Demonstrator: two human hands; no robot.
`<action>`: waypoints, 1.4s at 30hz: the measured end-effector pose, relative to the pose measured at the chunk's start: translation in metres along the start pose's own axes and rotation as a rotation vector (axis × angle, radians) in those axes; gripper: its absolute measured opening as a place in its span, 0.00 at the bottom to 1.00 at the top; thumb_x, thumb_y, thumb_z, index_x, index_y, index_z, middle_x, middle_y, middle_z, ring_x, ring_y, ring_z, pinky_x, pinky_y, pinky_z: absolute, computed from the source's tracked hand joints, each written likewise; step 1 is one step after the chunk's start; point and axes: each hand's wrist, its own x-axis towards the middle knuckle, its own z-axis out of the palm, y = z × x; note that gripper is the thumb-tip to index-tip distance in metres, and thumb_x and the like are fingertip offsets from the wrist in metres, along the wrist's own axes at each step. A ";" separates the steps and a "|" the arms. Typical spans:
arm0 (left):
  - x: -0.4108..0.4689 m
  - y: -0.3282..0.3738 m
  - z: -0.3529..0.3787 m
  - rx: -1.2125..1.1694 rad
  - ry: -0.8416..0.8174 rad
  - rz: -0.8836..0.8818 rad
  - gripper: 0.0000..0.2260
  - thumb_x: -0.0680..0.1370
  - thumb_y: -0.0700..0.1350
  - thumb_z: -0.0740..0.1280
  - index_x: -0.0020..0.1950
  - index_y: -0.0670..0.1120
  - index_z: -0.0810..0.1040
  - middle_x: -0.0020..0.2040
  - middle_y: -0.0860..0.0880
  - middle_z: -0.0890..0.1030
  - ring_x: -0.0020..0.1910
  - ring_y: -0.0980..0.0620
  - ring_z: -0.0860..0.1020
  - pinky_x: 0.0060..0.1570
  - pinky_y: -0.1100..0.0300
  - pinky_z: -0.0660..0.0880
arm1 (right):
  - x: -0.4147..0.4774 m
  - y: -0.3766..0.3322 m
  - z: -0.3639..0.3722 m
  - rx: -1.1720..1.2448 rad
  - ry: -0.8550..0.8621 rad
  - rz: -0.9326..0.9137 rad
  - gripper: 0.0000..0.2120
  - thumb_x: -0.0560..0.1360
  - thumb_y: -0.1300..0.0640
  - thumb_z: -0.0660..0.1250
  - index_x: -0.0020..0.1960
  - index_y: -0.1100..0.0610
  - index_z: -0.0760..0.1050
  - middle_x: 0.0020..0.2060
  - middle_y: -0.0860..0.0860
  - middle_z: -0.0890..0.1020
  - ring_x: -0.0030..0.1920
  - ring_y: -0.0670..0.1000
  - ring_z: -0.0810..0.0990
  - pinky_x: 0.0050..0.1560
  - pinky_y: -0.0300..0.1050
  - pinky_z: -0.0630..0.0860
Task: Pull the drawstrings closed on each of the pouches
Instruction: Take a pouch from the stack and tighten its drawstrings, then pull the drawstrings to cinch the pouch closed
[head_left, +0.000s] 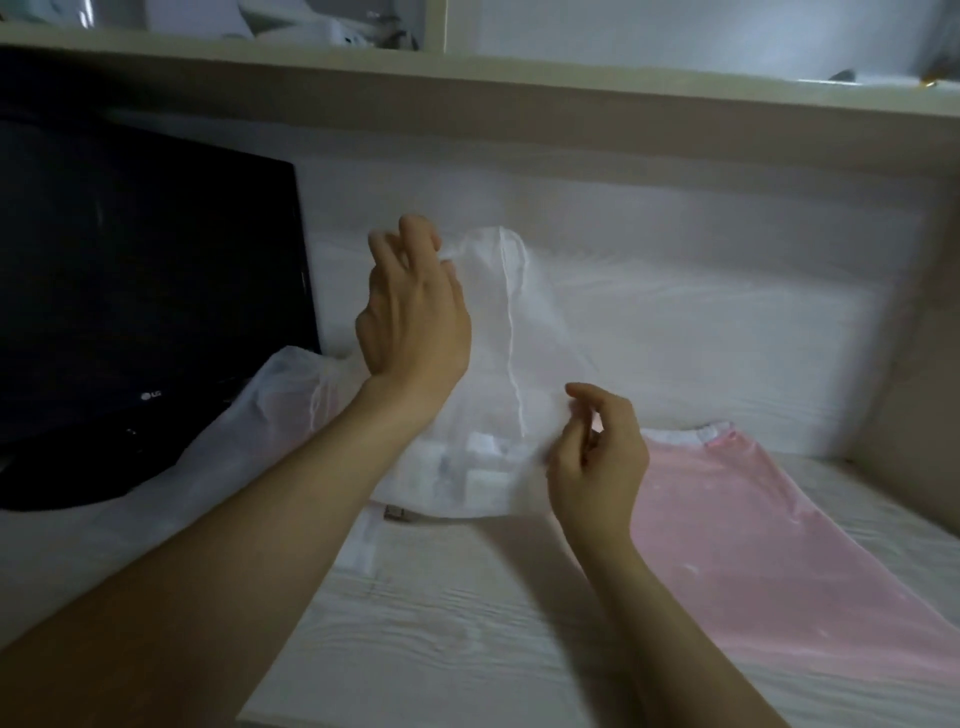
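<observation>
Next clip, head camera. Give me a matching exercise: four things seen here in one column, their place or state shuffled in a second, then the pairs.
Things
1. sheer white pouch
2. pink pouch
3. black LG monitor
4. second white pouch

Place or state
a. lies flat on the table, at right
b. stands dark at far left
c. held up between left hand and right hand
d. slumps against the monitor's foot

Pairs: 1-c, 2-a, 3-b, 4-d
</observation>
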 end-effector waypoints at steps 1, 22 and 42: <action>0.006 -0.004 0.000 0.067 0.015 0.011 0.08 0.85 0.43 0.63 0.63 0.46 0.68 0.62 0.42 0.72 0.52 0.40 0.79 0.35 0.50 0.71 | -0.003 -0.007 0.005 0.062 -0.021 0.069 0.13 0.82 0.59 0.60 0.62 0.48 0.79 0.50 0.51 0.83 0.36 0.55 0.83 0.40 0.54 0.80; -0.070 -0.143 0.017 0.436 -1.279 -0.432 0.52 0.70 0.76 0.56 0.87 0.52 0.42 0.86 0.38 0.50 0.82 0.32 0.57 0.79 0.39 0.60 | -0.052 -0.019 0.062 -0.168 -0.908 -0.169 0.20 0.86 0.49 0.52 0.76 0.52 0.67 0.50 0.55 0.86 0.49 0.59 0.83 0.50 0.55 0.76; -0.070 -0.055 0.043 0.686 -1.007 0.191 0.13 0.81 0.44 0.69 0.66 0.49 0.77 0.63 0.47 0.80 0.64 0.43 0.78 0.61 0.52 0.68 | 0.003 0.023 0.007 -1.063 -0.808 0.130 0.21 0.74 0.63 0.64 0.66 0.52 0.77 0.60 0.56 0.78 0.63 0.61 0.74 0.63 0.54 0.70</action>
